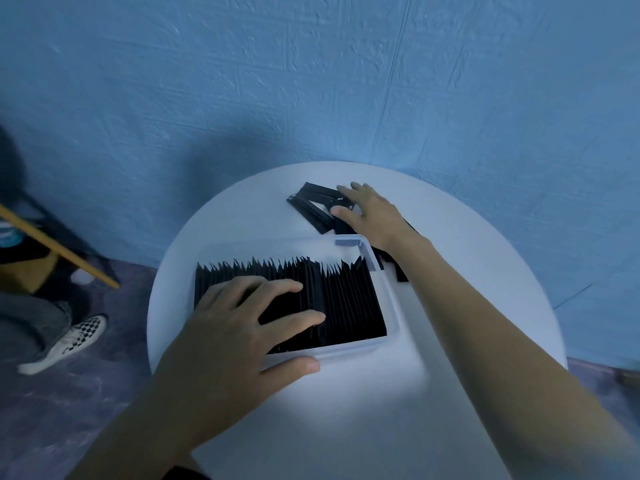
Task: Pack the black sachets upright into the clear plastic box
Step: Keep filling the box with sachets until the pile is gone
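Blue textured wall (311, 81) fills the background behind a round white desk (346, 410), with a mottled purple-grey floor (104, 393) showing to the left. On the desk sits the clear plastic box (349, 351), its long side running left to right in front of the person. Inside it the black sachets (346, 292) stand upright on edge in one tightly packed row that spans nearly the whole box, their jagged top edges pointing up along the far side. The left hand (235, 327) lies palm down on top of this row at the left part of the box; its fingers (277, 284) are straight and spread wide, pressing on the sachet tops, while the thumb rests along the near rim of the box. The right hand (374, 213) reaches past the far right corner of the box to a small heap of loose sachets (311, 202) lying flat on the desk just beyond the box; its fingers (346, 194) are extended and spread, touching the heap without curling round any piece, and more of the heap shows under the wrist and forearm. At the left edge, another person's leg ends in a checkered shoe (69, 341) on the floor, near a slanting wooden stick (59, 244)
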Demonstrator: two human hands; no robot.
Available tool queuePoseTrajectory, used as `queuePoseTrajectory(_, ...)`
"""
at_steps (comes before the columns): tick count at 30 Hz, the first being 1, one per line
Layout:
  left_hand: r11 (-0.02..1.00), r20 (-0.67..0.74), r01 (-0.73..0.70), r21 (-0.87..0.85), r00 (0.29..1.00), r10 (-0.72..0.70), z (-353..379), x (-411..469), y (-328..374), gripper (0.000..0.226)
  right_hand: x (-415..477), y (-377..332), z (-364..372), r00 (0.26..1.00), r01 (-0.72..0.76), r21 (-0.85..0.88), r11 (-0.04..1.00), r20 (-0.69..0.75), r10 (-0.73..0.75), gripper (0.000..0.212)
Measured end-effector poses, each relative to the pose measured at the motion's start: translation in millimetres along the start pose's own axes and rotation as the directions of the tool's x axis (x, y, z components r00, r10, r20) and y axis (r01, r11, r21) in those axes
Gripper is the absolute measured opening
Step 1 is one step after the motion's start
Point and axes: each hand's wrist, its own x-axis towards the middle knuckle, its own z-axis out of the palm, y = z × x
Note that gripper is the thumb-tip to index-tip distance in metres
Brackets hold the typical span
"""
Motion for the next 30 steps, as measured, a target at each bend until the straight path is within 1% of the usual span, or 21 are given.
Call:
queuePoseTrajectory(3,1.000,0.006,-0.001,0.004,1.000,0.001,-0.4,-2.9,-3.7,0.047,15.7,-3.7,10.2,0.994,0.000,-0.115,0.993,0.105,0.012,0.070)
queuePoseTrajectory(4,1.000,0.008,-0.001,0.004,1.000,0.001,-0.5,-3.3,-4.0,0.047,15.8,-3.4,11.6,0.992,-0.007,-0.146,0.989,0.121,0.025,0.071)
queuePoseTrajectory(6,1.000,0.001,-0.001,0.007,1.000,0.001,-1.6,-3.2,-3.5,0.047,9.4,-2.2,12.2,0.993,-0.015,-0.149,0.989,0.109,0.032,0.067)
queuePoseTrajectory(12,0.999,-0.011,-0.020,0.028,1.000,0.020,-1.9,-2.9,-0.8,0.045,-42.0,16.6,16.2,0.996,-0.086,-0.106,0.991,-0.011,0.085,0.064)
queuePoseTrajectory(14,0.999,-0.005,-0.022,0.030,1.000,0.022,-2.3,-3.1,-0.8,0.046,-58.7,17.7,17.2,0.995,-0.097,-0.044,0.994,-0.035,0.095,0.063)
queuePoseTrajectory(16,0.999,-0.006,-0.021,0.031,1.000,0.021,-2.1,-2.7,-0.4,0.046,-70.0,15.1,12.3,0.992,-0.085,0.088,0.992,-0.086,0.093,0.058)
queuePoseTrajectory(18,0.999,-0.005,-0.016,0.030,1.000,0.016,-1.7,-2.9,0.2,0.046,-79.6,13.9,1.7,0.969,-0.079,0.232,0.970,-0.209,0.129,0.045)
queuePoseTrajectory(19,0.999,-0.002,-0.016,0.031,1.000,0.016,-2.0,-3.5,0.7,0.046,-85.8,15.6,-5.4,0.950,-0.090,0.264,0.960,-0.268,0.163,0.039)
queuePoseTrajectory(21,1.000,0.003,-0.020,0.023,1.000,0.020,-2.4,-5.2,3.2,0.046,-105.3,23.0,-20.0,0.914,-0.159,0.254,0.954,-0.329,0.240,0.032)
queuePoseTrajectory(23,1.000,0.003,-0.021,0.018,1.000,0.021,-2.7,-7.2,7.3,0.046,-129.8,35.5,-29.2,0.869,-0.290,0.180,0.940,-0.363,0.337,0.031)
queuePoseTrajectory(24,1.000,0.003,-0.022,0.022,1.000,0.022,-2.4,-7.7,10.0,0.047,-141.2,42.3,-30.9,0.844,-0.367,0.141,0.920,-0.365,0.393,0.035)
queuePoseTrajectory(25,0.999,0.003,-0.021,0.027,1.000,0.021,-2.1,-8.1,12.7,0.047,-151.5,46.8,-31.7,0.827,-0.442,0.108,0.891,-0.337,0.451,0.042)
queuePoseTrajectory(27,0.999,0.001,-0.021,0.031,1.000,0.021,-1.3,-7.6,16.4,0.048,-162.3,51.2,-27.9,0.812,-0.546,0.059,0.836,-0.211,0.545,0.055)
queuePoseTrajectory(28,0.999,-0.001,-0.021,0.028,1.000,0.021,-1.2,-7.0,17.9,0.048,-164.6,51.8,-25.1,0.810,-0.566,0.042,0.823,-0.158,0.565,0.055)
queuePoseTrajectory(30,1.000,-0.006,-0.019,0.021,1.000,0.019,-1.3,-6.4,19.8,0.048,-166.1,49.7,-22.8,0.804,-0.584,0.059,0.809,-0.091,0.587,0.047)
